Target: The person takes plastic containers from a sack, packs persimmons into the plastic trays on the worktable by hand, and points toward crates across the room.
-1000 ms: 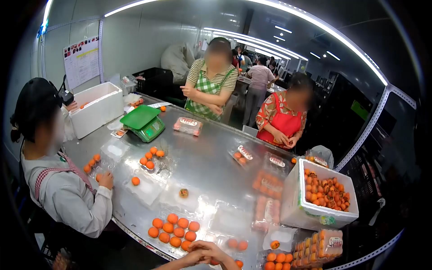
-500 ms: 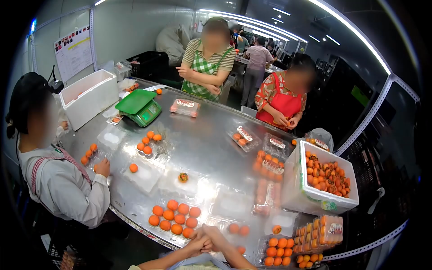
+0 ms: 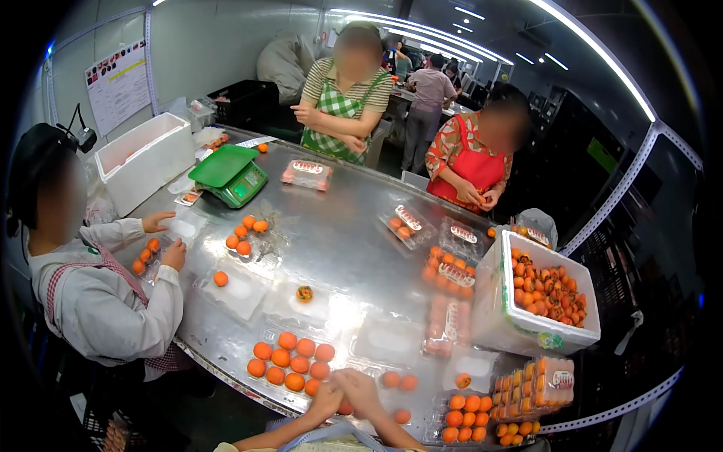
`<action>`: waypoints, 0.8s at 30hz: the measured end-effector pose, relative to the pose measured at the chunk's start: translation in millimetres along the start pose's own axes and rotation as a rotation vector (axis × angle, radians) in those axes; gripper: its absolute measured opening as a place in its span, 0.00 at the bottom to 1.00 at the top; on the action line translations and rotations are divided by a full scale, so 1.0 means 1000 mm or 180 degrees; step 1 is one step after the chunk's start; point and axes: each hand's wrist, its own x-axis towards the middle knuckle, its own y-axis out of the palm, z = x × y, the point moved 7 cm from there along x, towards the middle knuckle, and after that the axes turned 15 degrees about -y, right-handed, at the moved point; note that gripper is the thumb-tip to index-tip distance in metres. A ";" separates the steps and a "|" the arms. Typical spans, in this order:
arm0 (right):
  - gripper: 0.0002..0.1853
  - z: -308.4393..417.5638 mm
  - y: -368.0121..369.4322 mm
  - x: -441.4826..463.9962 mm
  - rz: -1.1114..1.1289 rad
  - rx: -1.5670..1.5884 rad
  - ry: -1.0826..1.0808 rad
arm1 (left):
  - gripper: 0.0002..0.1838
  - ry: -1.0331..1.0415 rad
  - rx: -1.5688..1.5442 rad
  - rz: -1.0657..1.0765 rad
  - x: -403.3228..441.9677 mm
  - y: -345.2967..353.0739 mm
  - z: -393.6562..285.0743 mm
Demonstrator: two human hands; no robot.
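My left hand (image 3: 325, 400) and my right hand (image 3: 358, 392) meet at the near table edge, fingers closed and pressed together. What they hold, if anything, is hidden. A persimmon (image 3: 345, 407) shows just below them, between my wrists; whether it is touched I cannot tell. Left of my hands sits a clear plastic tray holding several orange persimmons (image 3: 299, 364) in rows. To the right, another clear tray carries a few persimmons (image 3: 400, 382). Beyond lie pale foam liners, one bearing a single persimmon with its calyx up (image 3: 304, 294).
A white foam box (image 3: 493, 324) of persimmons stands at right, near stacked packs (image 3: 533, 388) and a filled tray (image 3: 465, 419). A green scale (image 3: 230, 175) and another foam box (image 3: 147, 164) stand far left. Co-workers stand at left (image 3: 113, 301) and across the table (image 3: 343, 98).
My hands have shifted slightly, and a persimmon now shows below them. The co-worker at left has brought both hands up around a pale foam liner. The view has moved slightly.
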 end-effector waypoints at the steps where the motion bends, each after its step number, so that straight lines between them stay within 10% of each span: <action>1: 0.12 0.015 -0.004 0.005 -0.0114 -0.0120 -0.0112 | 0.09 0.0275 -0.0262 -0.0073 -0.001 0.001 -0.007; 24: 0.09 0.022 -0.016 0.010 -0.0452 -0.1619 -0.1267 | 0.08 0.0936 0.1151 -0.0899 -0.034 -0.007 -0.058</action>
